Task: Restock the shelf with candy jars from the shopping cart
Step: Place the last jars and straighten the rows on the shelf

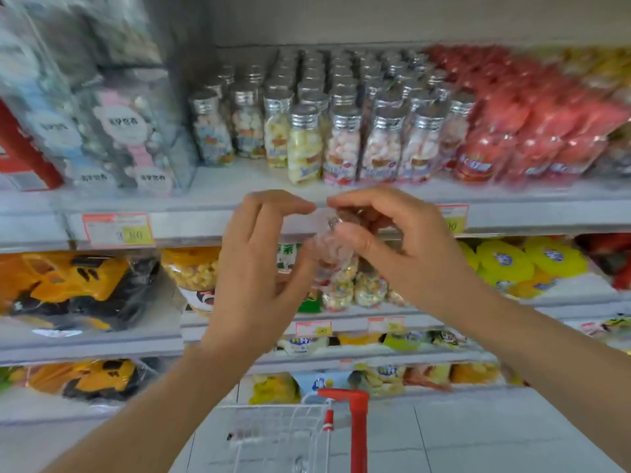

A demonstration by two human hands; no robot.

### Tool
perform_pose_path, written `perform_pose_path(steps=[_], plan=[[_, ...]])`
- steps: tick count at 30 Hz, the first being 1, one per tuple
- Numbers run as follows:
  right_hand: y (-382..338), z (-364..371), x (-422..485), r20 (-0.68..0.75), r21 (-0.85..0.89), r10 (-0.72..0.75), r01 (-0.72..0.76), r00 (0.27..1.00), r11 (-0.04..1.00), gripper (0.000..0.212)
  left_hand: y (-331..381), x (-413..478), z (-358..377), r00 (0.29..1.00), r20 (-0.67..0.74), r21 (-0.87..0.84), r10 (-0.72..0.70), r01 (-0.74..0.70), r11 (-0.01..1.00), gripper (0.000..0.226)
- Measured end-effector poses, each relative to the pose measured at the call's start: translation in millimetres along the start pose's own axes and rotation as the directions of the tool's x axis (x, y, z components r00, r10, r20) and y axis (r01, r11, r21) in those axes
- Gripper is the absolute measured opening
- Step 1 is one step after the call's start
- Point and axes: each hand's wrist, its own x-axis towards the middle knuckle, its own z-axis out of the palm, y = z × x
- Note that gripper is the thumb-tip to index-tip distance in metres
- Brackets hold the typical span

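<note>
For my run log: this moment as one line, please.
right hand: holds jar | left hand: beside jar, grip unclear | shelf: jar not placed

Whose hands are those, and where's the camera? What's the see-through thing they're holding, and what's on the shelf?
The camera sits on a person's head, so you see what they see: their own two hands in a shop. The right hand holds a clear candy jar; the left hand is right beside it, but blur hides whether it grips too. On the shelf behind stand rows of silver-lidded jars, with red packets beside them. At the bottom is the shopping cart with its red handle.
</note>
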Motion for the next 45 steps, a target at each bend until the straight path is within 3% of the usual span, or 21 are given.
perform_pose_path(steps=[4, 9, 17, 32, 38, 42, 45], plan=[[-4.1, -51.9, 12.3, -0.152, -0.115, -0.098, 0.081, 0.983, 0.990, 0.026, 27.8, 48.1, 14.6, 0.980, -0.041, 0.192, 0.194, -0.183, 0.964, 0.028], [11.6, -101.0, 24.1, -0.279, -0.302, -0.151, 0.063, 0.948, 0.951, 0.023, 36.4, 77.4, 43.7, 0.954, 0.107, 0.403, 0.281, -0.299, 0.865, 0.043], [25.5, -128.6, 45.2, -0.221, -0.528, -0.200, 0.056, 0.954, 0.847, 0.025, 41.4, 98.5, 75.3, 0.930, 0.202, 0.558, 0.308, -0.368, 0.744, 0.063], [41.4, -127.1, 63.7, -0.135, -0.724, -0.177, 0.025, 0.975, 0.690, 0.028, 43.5, 102.2, 78.5, 0.938, 0.196, 0.518, 0.287, -0.348, 0.781, 0.061], [47.2, -123.5, 57.9, -0.160, -0.740, -0.203, 0.019, 0.966, 0.672, 0.044, 45.7, 97.6, 77.2, 0.935, 0.207, 0.518, 0.289, -0.355, 0.778, 0.064], [29.6, -108.8, 40.0, -0.206, -0.681, -0.344, 0.119, 0.916, 0.723, 0.031, 50.6, 81.7, 63.9, 0.936, 0.080, 0.438, 0.342, -0.342, 0.832, 0.058], [16.3, -73.6, 13.2, -0.139, -0.496, -0.369, 0.258, 0.919, 0.829, 0.018, 40.5, 51.1, 48.6, 0.950, -0.015, 0.371, 0.313, -0.285, 0.884, 0.042]])
